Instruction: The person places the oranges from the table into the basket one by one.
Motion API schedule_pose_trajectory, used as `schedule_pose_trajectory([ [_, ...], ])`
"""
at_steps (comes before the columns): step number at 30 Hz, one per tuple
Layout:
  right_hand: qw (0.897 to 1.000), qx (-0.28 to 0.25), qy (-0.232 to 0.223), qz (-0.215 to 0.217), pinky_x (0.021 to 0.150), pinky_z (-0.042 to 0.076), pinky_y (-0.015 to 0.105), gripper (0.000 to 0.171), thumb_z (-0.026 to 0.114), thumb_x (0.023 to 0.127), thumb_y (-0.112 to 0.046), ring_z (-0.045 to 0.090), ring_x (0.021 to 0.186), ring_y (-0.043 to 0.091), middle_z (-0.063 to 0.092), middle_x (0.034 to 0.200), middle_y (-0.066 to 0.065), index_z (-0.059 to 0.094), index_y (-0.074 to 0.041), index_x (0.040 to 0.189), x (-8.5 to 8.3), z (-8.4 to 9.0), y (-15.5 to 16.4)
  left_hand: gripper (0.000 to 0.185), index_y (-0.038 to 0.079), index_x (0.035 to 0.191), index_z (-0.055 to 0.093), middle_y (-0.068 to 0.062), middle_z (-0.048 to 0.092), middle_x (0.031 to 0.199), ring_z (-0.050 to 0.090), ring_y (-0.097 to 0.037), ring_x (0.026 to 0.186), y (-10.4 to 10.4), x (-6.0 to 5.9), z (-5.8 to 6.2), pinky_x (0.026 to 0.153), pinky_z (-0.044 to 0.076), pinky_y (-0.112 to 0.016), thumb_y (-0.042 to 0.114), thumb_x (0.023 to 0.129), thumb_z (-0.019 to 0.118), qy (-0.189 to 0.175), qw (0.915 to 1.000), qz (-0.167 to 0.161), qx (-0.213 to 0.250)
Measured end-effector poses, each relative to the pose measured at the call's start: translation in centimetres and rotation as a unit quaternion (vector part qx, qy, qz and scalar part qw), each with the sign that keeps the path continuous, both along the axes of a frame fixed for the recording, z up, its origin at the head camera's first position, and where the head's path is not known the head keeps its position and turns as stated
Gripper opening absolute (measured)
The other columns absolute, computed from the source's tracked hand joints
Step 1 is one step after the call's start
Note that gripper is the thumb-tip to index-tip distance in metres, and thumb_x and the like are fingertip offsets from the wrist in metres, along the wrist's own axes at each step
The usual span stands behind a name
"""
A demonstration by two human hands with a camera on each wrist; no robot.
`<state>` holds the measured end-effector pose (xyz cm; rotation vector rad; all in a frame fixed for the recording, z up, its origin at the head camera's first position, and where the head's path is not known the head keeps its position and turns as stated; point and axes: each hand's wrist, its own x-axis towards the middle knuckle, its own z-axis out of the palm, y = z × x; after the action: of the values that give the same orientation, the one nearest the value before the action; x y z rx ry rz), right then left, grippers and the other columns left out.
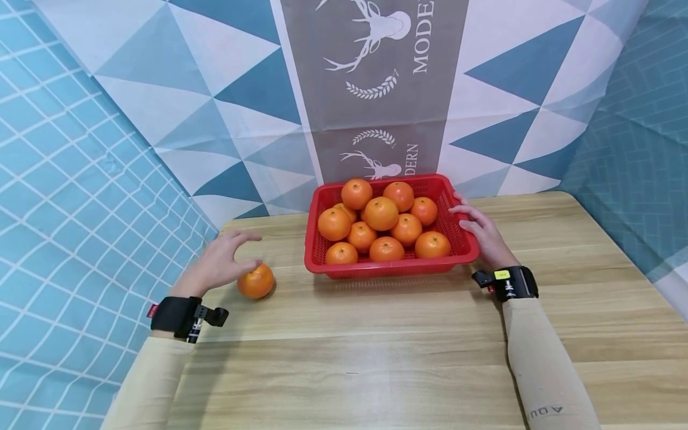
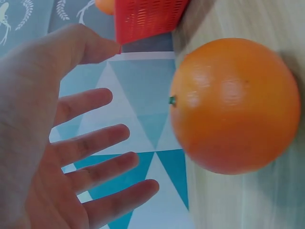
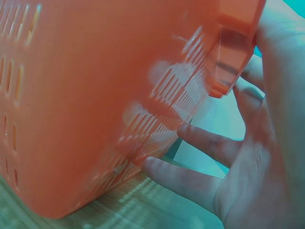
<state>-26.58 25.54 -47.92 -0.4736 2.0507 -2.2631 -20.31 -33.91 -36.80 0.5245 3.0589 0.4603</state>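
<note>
An orange (image 1: pixel 255 282) sits by itself on the wooden table, left of a red plastic basket (image 1: pixel 398 267). My left hand (image 1: pixel 223 263) hovers right beside and over this orange, thumb and fingers spread apart. In the left wrist view, a gap shows between those fingers and the orange (image 2: pixel 236 107), whose small green stem faces the hand. My right hand (image 1: pixel 484 233) grips the right rim of the basket. The right wrist view has two of its fingers (image 3: pixel 181 179) against the slotted outer side wall, with the others up at the rim.
Several oranges (image 1: pixel 381 214) are heaped in the basket, which stands near the table's back edge. Behind it rises a patterned cloth backdrop (image 1: pixel 376 113) with deer heads and triangles. A blue gridded covering (image 1: pixel 80 179) borders the left side. Bare wood (image 1: pixel 365 358) spans the front.
</note>
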Motion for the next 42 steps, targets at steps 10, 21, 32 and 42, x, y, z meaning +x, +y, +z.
schedule_pose_trajectory([
  [10, 1.000, -0.009, 0.000, 0.002, 0.102, 0.063, 0.018, 0.036, 0.054, 0.118, -0.019, 0.002, 0.178, 0.045, 0.010, 0.193, -0.001, 0.060, -0.009, 0.152, 0.1, 0.1, -0.1, 0.065, 0.004, 0.151, 0.068, -0.034, 0.063, 0.157, 0.061, -0.058, 0.142, -0.1, 0.2, -2.1, 0.115, 0.053, -0.074, 0.038, 0.097, 0.081, -0.015, 0.9997, -0.012, -0.013],
  [21, 1.000, 0.027, -0.010, -0.002, 0.100, 0.063, 0.016, 0.040, 0.056, 0.117, -0.018, 0.002, 0.179, 0.041, 0.011, 0.193, -0.002, 0.057, -0.005, 0.155, -0.3, 0.5, 0.3, 0.051, 0.002, 0.135, 0.077, -0.027, 0.076, 0.138, 0.072, -0.046, 0.121, -0.2, 0.3, -3.1, 0.102, 0.062, -0.061, 0.020, 0.089, 0.085, -0.027, 0.9991, -0.031, 0.001],
  [32, 0.999, 0.035, -0.018, 0.000, 0.097, 0.065, 0.017, 0.040, 0.057, 0.116, -0.017, 0.006, 0.178, 0.043, 0.010, 0.194, -0.003, 0.057, -0.005, 0.155, -0.5, 0.6, 0.5, 0.043, 0.006, 0.129, 0.080, -0.022, 0.080, 0.132, 0.072, -0.039, 0.115, -0.3, 0.3, -3.3, 0.099, 0.061, -0.056, 0.021, 0.090, 0.085, -0.028, 0.9991, -0.033, -0.006],
  [42, 0.999, 0.038, -0.020, -0.002, 0.097, 0.065, 0.017, 0.041, 0.056, 0.116, -0.017, 0.005, 0.179, 0.043, 0.009, 0.194, -0.004, 0.057, -0.006, 0.156, -0.5, 0.6, 0.5, 0.045, 0.007, 0.130, 0.079, -0.023, 0.078, 0.134, 0.071, -0.037, 0.112, 0.0, -0.1, -3.2, 0.093, 0.060, -0.047, 0.021, 0.088, 0.086, -0.034, 0.9988, -0.034, -0.013],
])
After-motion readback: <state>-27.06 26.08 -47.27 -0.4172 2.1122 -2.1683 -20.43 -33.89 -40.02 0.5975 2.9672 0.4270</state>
